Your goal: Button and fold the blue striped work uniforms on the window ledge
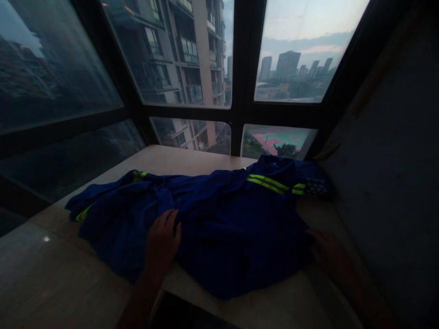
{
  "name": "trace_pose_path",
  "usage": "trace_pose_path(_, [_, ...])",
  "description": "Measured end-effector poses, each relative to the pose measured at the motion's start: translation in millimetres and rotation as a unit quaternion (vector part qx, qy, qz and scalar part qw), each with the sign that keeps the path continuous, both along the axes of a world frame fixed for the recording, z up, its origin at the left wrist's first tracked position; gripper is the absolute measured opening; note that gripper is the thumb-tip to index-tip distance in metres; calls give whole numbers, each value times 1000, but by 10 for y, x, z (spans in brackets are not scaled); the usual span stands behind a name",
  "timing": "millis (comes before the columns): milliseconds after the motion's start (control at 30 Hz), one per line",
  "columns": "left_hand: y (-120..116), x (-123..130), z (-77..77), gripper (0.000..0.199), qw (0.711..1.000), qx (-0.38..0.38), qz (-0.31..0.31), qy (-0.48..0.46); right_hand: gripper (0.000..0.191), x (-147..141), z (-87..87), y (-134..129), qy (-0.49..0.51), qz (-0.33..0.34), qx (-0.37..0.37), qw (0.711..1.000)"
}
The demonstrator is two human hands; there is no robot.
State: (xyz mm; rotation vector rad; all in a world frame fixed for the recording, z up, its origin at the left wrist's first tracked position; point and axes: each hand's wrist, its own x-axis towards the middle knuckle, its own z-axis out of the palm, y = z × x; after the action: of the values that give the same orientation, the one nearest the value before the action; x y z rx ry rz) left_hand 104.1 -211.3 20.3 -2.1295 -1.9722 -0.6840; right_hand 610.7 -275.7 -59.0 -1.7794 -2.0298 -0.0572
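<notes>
A dark blue garment (236,228) with yellow-green reflective stripes lies spread and wrinkled across a pale stone ledge (89,269). My left hand (163,238) rests on the cloth left of the middle, its fingers apart and nothing gripped. At the garment's right edge is my right hand (324,249), its fingertips closed on the fabric's edge. Dim light hides part of that hand. One striped part of the garment reaches the left end of the ledge, and another lies at the back right near the wall.
Dark-framed windows (236,114) rise behind and to the left of the ledge. A grey wall (387,183) bounds the right side. A dark flat object (185,315) shows at the bottom edge, between my forearms.
</notes>
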Motion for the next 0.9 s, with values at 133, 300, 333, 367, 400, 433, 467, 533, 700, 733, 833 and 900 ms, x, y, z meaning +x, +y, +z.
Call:
trace_pose_path(133, [-218, 604, -124, 27, 970, -139, -182, -82, 34, -865, 319, 230, 43, 102, 13, 994])
trace_pose_path(300, [-468, 975, -455, 29, 919, -316, -229, -50, 28, -1710, 474, 306, 53, 288, -48, 955])
trace_pose_path(333, [-511, 984, -516, 34, 918, -323, -222, -54, 28, -1806, 459, 286, 49, 313, -59, 947])
trace_pose_path(367, [-551, 981, -574, 39, 919, -325, -214, -61, 26, -1880, 433, 259, 38, 330, -70, 941])
trace_pose_path(400, [-589, 969, -632, 45, 921, -323, -205, -71, 24, -1933, 401, 227, 22, 335, -78, 939])
trace_pose_path(433, [-622, 953, -691, 50, 924, -317, -196, -83, 21, -1967, 368, 191, 1, 328, -83, 941])
trace_pose_path(467, [-652, 937, -749, 54, 927, -310, -189, -95, 17, -1982, 339, 151, -19, 311, -85, 946])
trace_pose_path(533, [-698, 910, -863, 55, 933, -292, -176, -117, 12, -1961, 307, 58, -50, 256, -80, 962])
trace_pose_path(700, [-745, 923, -1044, 42, 947, -245, -152, -137, 20, -1648, 248, -327, -60, 107, -45, 991])
trace_pose_path(733, [-745, 937, -1052, 40, 950, -235, -152, -139, 21, -1559, 201, -439, -57, 87, -51, 993])
trace_pose_path(833, [-734, 976, -1023, 36, 953, -213, -157, -146, 28, -1309, 2, -818, -27, 42, -125, 991])
trace_pose_path(900, [-719, 983, -977, 34, 952, -205, -167, -154, 32, -1195, -94, -1048, 15, 31, -211, 977])
